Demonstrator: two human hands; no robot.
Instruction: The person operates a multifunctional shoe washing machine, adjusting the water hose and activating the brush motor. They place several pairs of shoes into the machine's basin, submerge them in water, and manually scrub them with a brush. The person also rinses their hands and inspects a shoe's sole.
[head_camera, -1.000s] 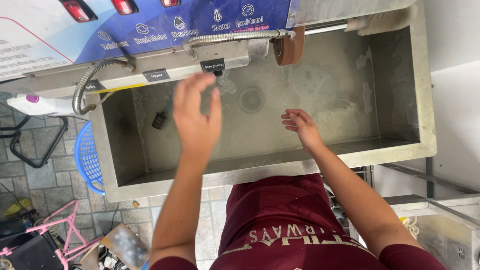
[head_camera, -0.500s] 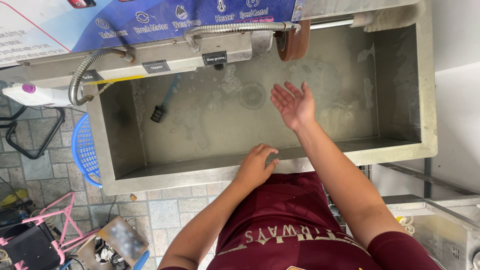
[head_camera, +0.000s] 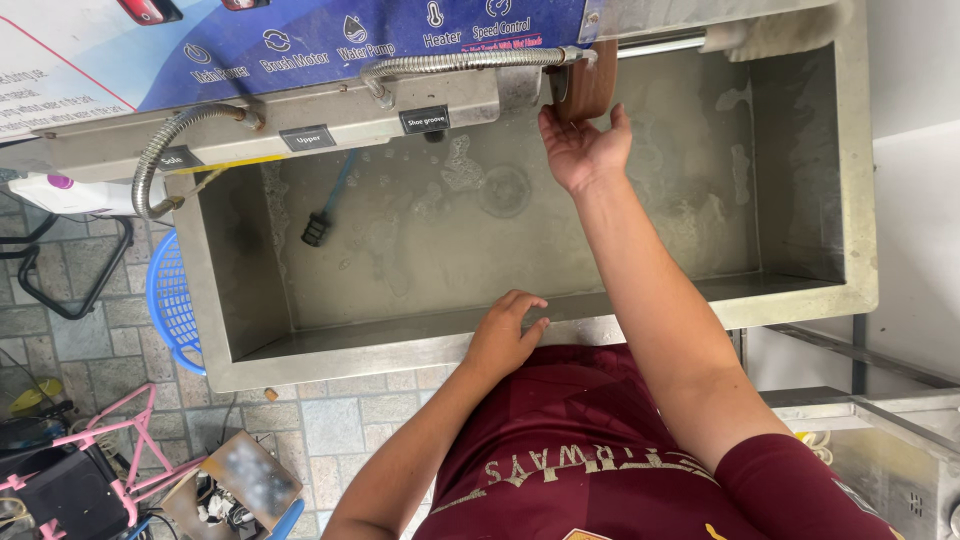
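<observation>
- The right hand (head_camera: 583, 148), upper middle of the frame, has its fingers curled up against the lower edge of a brown round brush (head_camera: 585, 85); the thumb stands apart on the right side. Fingertips touch the brush, but I cannot tell whether they truly grip it.
- The brush sits at the top edge of the basin, at the end of a metal bar (head_camera: 660, 45) that runs off to the right.
- The left hand (head_camera: 505, 335), lower middle of the frame, lies flat with fingers loosely together on the near rim of the steel basin (head_camera: 330, 345), holding nothing.
- A ribbed metal hose (head_camera: 460, 63) runs along the top, just left of the brush; a second hose (head_camera: 165, 150) curves down at the upper left.
- Inside the basin, wet patches and foam surround a round drain (head_camera: 505, 190), between the two hands.
- A small dark-headed brush with a blue handle (head_camera: 325, 215) lies in the left part of the basin, well apart from both hands.
- A blue panel (head_camera: 330, 40) with white icons spans the top left.
- A blue basket (head_camera: 175, 300) stands on the tiled floor at the left, beside the basin.
- A pink frame (head_camera: 110, 440) sits in the lower left corner.
</observation>
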